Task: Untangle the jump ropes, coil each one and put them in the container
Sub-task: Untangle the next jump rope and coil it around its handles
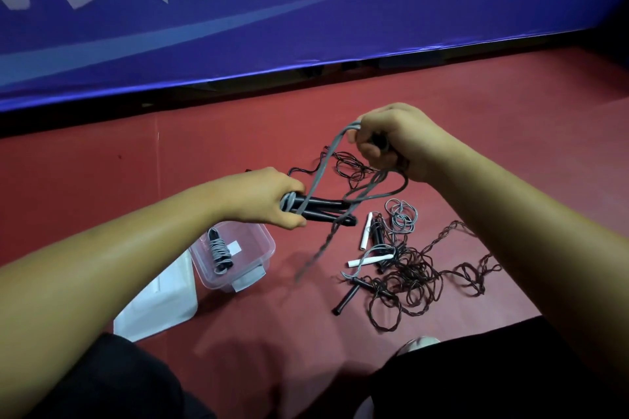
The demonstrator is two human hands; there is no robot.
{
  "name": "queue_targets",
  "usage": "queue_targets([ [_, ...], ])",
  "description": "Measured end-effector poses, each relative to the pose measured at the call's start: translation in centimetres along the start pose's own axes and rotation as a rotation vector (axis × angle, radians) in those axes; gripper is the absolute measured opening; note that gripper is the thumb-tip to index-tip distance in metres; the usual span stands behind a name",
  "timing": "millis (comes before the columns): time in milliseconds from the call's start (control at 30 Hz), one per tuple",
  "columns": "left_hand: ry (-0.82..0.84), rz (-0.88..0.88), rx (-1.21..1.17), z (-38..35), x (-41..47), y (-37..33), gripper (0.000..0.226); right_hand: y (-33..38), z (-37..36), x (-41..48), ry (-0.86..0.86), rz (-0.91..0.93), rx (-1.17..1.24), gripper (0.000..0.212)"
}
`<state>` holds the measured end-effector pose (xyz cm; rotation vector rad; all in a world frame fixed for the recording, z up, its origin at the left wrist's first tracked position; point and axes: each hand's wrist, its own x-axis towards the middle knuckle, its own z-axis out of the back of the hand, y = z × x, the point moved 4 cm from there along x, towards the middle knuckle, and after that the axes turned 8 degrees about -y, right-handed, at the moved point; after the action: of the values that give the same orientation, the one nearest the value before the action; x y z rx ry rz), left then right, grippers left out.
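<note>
the left hand point(272, 197) is clenched around a pair of black handles point(326, 209) held side by side, with a few turns of grey rope point(326, 163) already lying around their near end. the right hand point(398, 143) is raised above and to the right, fingers curled around a doubled bight of that same rope. the slack hangs in loose loops between the hands, and a twisted tail drops toward the floor point(238, 333).

the step looks like winding this rope onto its handles. to do it well, the right hand should feed each turn snug beside the previous one, with even tension, and let the twist in the tail spin out before it reaches the handles. lifting the tail clear of the dark tangle point(408, 275) and the white handles point(365, 231) on the floor avoids snagging them.

the container point(270, 243) sits just below the left hand with one coiled rope point(220, 253) inside, its lid point(160, 299) beside it.
</note>
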<state>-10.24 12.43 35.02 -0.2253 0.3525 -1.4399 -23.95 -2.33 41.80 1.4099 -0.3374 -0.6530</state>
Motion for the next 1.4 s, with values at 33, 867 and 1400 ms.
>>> queue_targets([
  [33,0.008,-0.031,0.002,0.0,-0.1,-0.1,0.030,-0.3,0.3,0.2,-0.011,-0.006,-0.021,0.018],
  [867,-0.465,0.295,-1.463,4.7,-0.9,0.3,0.014,-5.9,-0.2,1.4,0.322,-0.193,-0.343,0.011],
  [1400,-0.725,0.622,-1.539,5.2,-2.2,9.3,0.006,-4.8,-1.7,0.9,0.323,-0.275,-0.290,0.021],
])
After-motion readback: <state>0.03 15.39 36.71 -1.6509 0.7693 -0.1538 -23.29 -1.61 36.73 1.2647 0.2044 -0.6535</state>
